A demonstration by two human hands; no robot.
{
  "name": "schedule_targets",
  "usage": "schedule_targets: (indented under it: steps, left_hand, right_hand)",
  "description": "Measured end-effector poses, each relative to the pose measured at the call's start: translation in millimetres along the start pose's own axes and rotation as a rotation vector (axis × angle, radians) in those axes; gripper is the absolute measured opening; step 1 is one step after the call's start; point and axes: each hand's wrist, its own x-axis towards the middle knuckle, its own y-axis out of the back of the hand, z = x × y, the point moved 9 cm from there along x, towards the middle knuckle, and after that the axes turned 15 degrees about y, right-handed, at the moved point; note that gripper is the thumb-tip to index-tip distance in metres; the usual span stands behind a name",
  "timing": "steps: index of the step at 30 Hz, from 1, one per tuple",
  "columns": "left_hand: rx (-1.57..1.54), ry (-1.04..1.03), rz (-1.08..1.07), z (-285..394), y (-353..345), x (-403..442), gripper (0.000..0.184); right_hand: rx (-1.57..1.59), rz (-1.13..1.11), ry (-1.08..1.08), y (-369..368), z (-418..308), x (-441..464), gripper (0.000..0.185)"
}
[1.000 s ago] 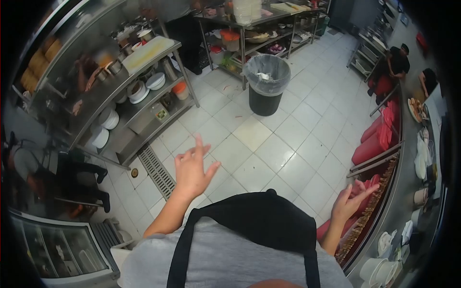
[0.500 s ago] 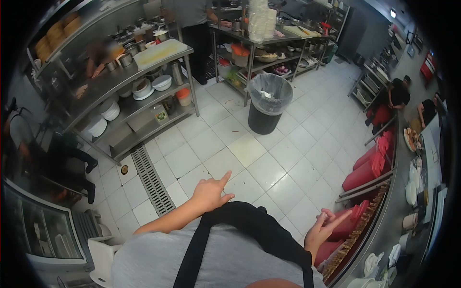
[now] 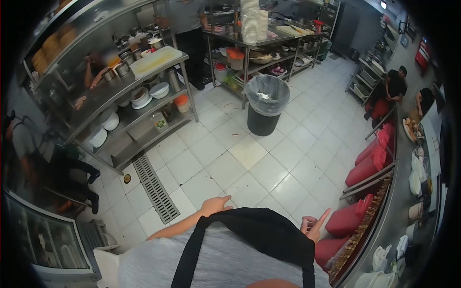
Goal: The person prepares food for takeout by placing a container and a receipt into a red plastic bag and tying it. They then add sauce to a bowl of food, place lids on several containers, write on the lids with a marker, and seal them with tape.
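My left hand [image 3: 214, 205] is in front of the black apron [image 3: 259, 230], nothing in it, with a finger and the thumb stretched out to the right. At the apron's right side my right hand [image 3: 314, 228] is raised with its index finger extended and the other fingers partly bent. It holds nothing either and is nearest to the red bins [image 3: 346, 216] under the right-hand counter. Ahead on the tiled floor stands a dark trash can [image 3: 262, 122] lined with a clear bag, out of reach of both hands.
A steel worktable [image 3: 144, 79] with a stained cutting board [image 3: 157, 61] and bowls stands left. A floor drain grate [image 3: 156, 187] runs below it. Stacked white containers [image 3: 250, 21] stand farther back. Several people are around. The right counter [image 3: 403, 192] holds dishes.
My left hand has lowered and moved slightly right, closer to the apron. My right hand has drawn in a little to the left. The camera view has shifted slightly.
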Motion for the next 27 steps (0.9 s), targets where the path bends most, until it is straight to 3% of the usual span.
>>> schedule_targets:
  steps: [4, 6, 8, 10, 11, 14, 16, 18, 20, 22, 23, 25, 27]
  left_hand:
    - [-0.009, -0.099, -0.065, -11, -13, 8, 0.051]
    - [-0.079, -0.192, -0.071, -4, -7, 1, 0.050]
    - [-0.309, -0.087, -0.302, 2, -19, 6, 0.049]
    - [-0.447, -0.022, -0.432, 21, -25, 13, 0.052]
    - [0.012, -0.293, -0.136, 58, 2, 3, 0.055]
    - [0.021, -0.345, -0.060, 101, 37, -27, 0.055]
    - [-0.057, -0.322, -0.033, 114, 52, -39, 0.059]
    - [-0.085, -0.242, -0.005, 129, 86, -58, 0.061]
    - [-0.115, -0.301, 0.067, 135, 100, -69, 0.063]
    - [-0.112, -0.377, 0.131, 132, 95, -75, 0.063]
    - [-0.082, -0.381, 0.124, 133, 76, -90, 0.064]
    - [-0.065, -0.262, 0.045, 116, 49, -98, 0.068]
    - [0.002, -0.133, -0.062, 104, -9, -91, 0.069]
  right_hand:
    - [0.010, 0.017, -0.043, 12, -2, -4, 0.082]
    - [0.070, -0.002, -0.056, 10, 13, -12, 0.067]
    - [0.170, -0.059, -0.082, -9, 46, -26, 0.052]
    - [0.200, -0.236, -0.291, -55, 110, -52, 0.025]
    - [0.212, -0.287, -0.265, -73, 116, -56, 0.019]
    - [0.203, -0.599, -0.227, -141, 136, -80, 0.020]
    - [0.563, -0.779, -0.368, -196, 136, -96, 0.028]
    - [0.645, -1.013, -0.241, -211, 99, -82, 0.036]
    - [0.602, -1.039, -0.133, -217, 82, -74, 0.036]
    - [0.679, -1.052, -0.180, -191, 49, -68, 0.033]
    - [0.530, -0.975, -0.106, -155, 50, -63, 0.033]
    - [0.412, -0.873, -0.128, -120, 90, -77, 0.025]
    - [0.073, -0.802, 0.054, -95, 187, -112, 0.021]
